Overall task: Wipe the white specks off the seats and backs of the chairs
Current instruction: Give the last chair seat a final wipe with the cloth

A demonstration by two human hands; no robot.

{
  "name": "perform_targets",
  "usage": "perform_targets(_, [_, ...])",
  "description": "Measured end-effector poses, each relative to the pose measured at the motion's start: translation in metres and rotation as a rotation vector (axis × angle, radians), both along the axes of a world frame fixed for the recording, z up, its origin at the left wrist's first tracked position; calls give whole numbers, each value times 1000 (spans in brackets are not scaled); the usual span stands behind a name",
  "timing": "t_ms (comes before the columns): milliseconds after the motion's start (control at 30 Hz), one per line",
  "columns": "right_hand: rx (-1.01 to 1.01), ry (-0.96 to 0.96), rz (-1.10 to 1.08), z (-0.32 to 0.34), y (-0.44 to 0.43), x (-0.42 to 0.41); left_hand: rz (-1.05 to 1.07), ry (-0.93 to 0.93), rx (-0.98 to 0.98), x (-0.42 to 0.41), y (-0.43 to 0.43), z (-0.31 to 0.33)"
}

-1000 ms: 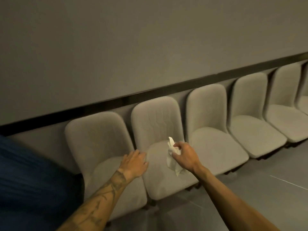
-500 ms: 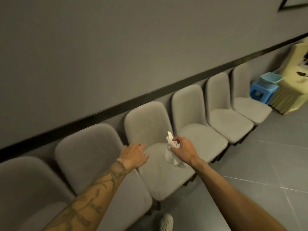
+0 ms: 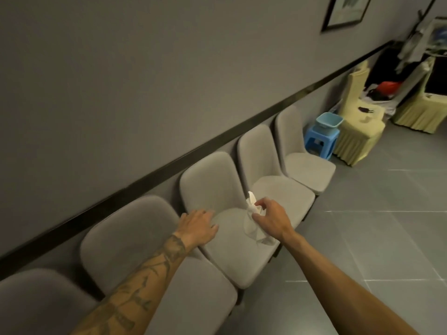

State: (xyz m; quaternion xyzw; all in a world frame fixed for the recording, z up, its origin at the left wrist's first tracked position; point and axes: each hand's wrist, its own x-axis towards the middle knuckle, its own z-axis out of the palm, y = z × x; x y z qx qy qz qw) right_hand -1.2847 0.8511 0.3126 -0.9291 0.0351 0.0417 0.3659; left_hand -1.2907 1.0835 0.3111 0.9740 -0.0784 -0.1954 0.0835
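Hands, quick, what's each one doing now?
Left hand: open, resting on the grey fabric chair.
Right hand: pinching a crumpled white paper tissue.

five grey padded chairs (image 3: 135, 228) stand side by side in one row against the wall (image 3: 169, 81), each with a rounded back and a flat seat, and neighbours are touching or almost touching. a crumpled white tissue (image 3: 250, 229) is over the seat of the third chair (image 3: 237, 257) counted from the near end, close to its right edge. the right hand (image 3: 271, 218) pinches its upper part and the lower part hangs down toward the seat.
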Motion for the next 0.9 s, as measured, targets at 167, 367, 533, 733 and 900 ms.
perform_targets(167, [21,-22,-12,-10,-99,87,2,4,-6,84,-93,-10])
perform_targets(367, [25,-32,24,-3,-232,186,54,-20,-1,177,-225,1])
perform_targets(533, [40,-54,25,10,-324,265,53,-37,-14,260,-322,10])
perform_targets(733, [52,-55,11,6,-424,369,35,-25,-31,374,-427,1])
perform_targets(900, [-2,-44,-43,9,-506,472,3,-11,-63,482,-510,-3])
